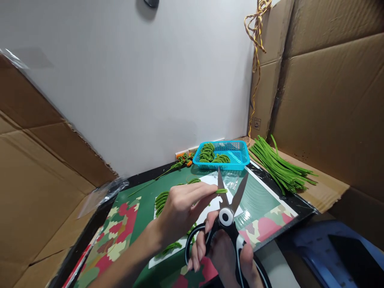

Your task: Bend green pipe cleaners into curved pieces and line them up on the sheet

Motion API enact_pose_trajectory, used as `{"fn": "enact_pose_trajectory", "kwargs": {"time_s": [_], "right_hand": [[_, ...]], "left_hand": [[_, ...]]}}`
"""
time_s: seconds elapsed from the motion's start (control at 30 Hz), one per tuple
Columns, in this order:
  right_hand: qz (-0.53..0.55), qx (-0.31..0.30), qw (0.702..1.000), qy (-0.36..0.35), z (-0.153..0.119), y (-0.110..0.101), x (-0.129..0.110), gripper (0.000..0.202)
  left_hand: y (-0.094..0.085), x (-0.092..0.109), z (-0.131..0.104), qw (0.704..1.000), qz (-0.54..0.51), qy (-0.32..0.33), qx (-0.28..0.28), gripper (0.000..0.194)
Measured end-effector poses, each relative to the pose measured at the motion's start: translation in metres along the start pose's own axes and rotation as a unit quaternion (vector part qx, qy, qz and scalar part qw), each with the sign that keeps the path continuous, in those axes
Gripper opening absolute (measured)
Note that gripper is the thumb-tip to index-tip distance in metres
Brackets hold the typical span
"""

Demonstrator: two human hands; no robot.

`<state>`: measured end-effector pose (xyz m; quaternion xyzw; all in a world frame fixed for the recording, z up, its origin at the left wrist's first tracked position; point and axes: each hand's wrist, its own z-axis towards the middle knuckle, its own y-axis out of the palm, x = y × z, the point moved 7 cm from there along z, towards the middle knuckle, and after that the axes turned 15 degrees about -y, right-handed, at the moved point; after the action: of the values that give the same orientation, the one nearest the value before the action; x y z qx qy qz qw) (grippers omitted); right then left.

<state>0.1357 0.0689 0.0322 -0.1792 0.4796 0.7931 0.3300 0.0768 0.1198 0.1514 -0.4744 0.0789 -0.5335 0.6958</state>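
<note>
My left hand [184, 206] pinches a short, fuzzy green pipe cleaner piece [221, 191] between thumb and fingers. Its free end pokes out at the left blade of the scissors [231, 230]. The large black-and-white scissors are gripped in my right hand [222, 254], fingers through the handle loops, with the blades spread apart and pointing away from me. Under my left hand lies a white sheet [153, 262] bearing several bent green pipe cleaner pieces [162, 200]; my forearm and hand cover part of it.
A blue plastic basket [246, 156] with bent green pieces stands at the back. To its right lies a bundle of long green pipe cleaners [277, 168]. An orange-and-green stem [180, 162] rests left of the basket. Cardboard walls [336, 92] flank the green mat [139, 218].
</note>
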Motion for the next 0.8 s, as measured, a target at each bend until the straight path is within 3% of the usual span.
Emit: {"fn": "enact_pose_trajectory", "kwargs": {"time_s": [0.1,0.33,0.8], "right_hand": [[0.023,0.006,1.000,0.013,-0.003,-0.004,0.008,0.087],[-0.114,0.032,0.992,-0.033,-0.008,-0.019,-0.002,0.081],[-0.230,0.014,0.971,-0.057,-0.009,-0.018,-0.016,0.086]], "left_hand": [[0.000,0.001,0.002,1.000,-0.001,0.024,0.013,0.016],[-0.002,0.008,0.003,0.992,0.006,0.114,0.054,0.018],[0.000,-0.002,-0.004,0.985,-0.019,0.148,0.082,0.019]]}}
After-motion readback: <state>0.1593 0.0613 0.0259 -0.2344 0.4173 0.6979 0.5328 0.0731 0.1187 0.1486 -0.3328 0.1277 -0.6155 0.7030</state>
